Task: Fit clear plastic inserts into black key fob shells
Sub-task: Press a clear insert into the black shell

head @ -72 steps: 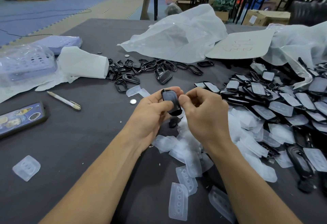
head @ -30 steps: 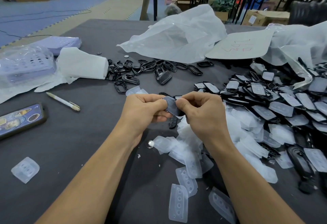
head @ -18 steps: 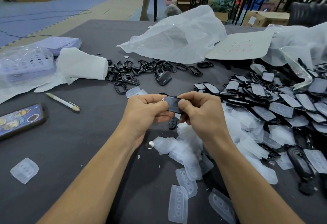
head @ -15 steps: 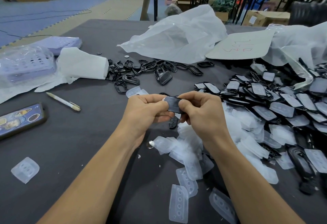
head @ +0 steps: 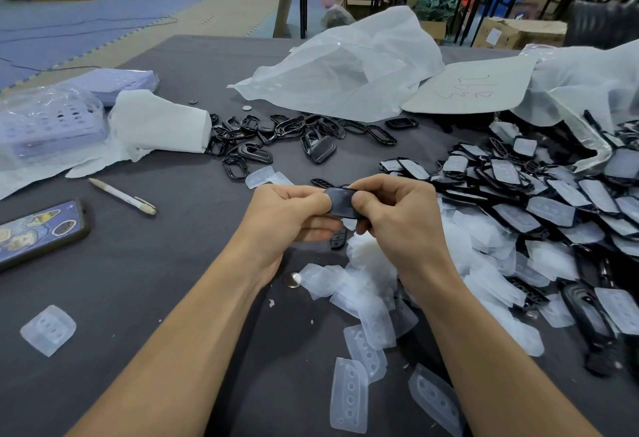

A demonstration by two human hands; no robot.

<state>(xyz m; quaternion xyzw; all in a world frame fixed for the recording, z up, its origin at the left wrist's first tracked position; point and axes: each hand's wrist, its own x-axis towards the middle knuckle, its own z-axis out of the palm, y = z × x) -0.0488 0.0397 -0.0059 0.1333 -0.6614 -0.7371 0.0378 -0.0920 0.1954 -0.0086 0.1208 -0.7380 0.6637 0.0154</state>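
A black key fob shell (head: 340,202) is held above the table's middle, lying nearly flat. My left hand (head: 288,217) pinches its left end and my right hand (head: 397,215) pinches its right end, both thumbs on top. Whether a clear insert sits in it I cannot tell. Loose clear plastic inserts (head: 366,295) lie heaped just below my hands. Empty black shells and frames (head: 276,136) are scattered farther back. At the right spreads a pile of shells with inserts fitted (head: 539,201).
A phone (head: 34,229) and a pen (head: 122,196) lie at the left, a lone insert (head: 48,329) nearer me. White paper (head: 159,125), a lilac basket in plastic (head: 48,122) and plastic bags (head: 345,67) crowd the back. A coin cell (head: 293,279) lies by my left wrist.
The shell went from upright to nearly flat between my hands, and both hands sank a little toward the table. For the last half second nothing has moved.
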